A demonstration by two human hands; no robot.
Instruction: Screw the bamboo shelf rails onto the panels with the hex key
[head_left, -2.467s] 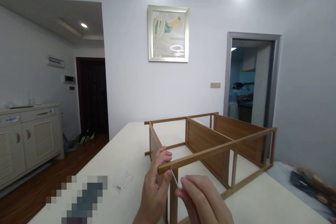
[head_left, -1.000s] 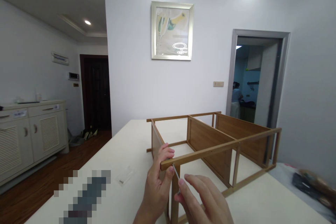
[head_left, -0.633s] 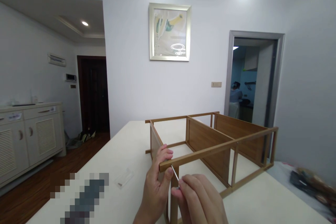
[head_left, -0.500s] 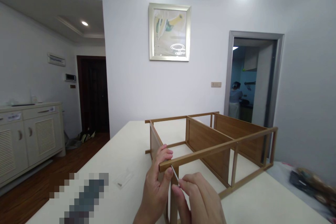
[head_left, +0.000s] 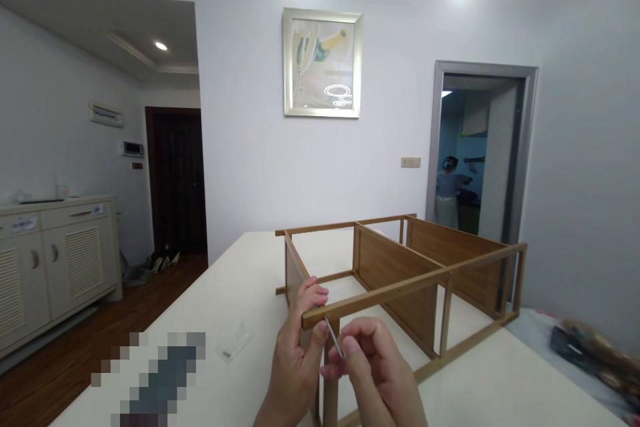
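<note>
A brown wooden shelf rack (head_left: 390,292) lies on its side on the white table. My left hand (head_left: 295,353) grips its near left corner, fingers over the top and thumb below the rail's end. In my right hand (head_left: 380,370) is a thin metal Allen key (head_left: 334,335), pinched between thumb and fingers. The key's tip meets the rail near that corner, close to my left thumb. The fastener under the tip is too small to make out.
On the white table (head_left: 200,287), left of the rack, lies a small clear plastic bag (head_left: 240,339) with a small metal piece by it. A pixelated dark patch covers the front left. Dark items (head_left: 595,353) lie at the right. A person (head_left: 447,190) stands beyond the doorway.
My right hand has turned about the Allen key, its fingers rolling from a back-of-hand view to thumb on top. My left hand keeps its hold on the corner.
</note>
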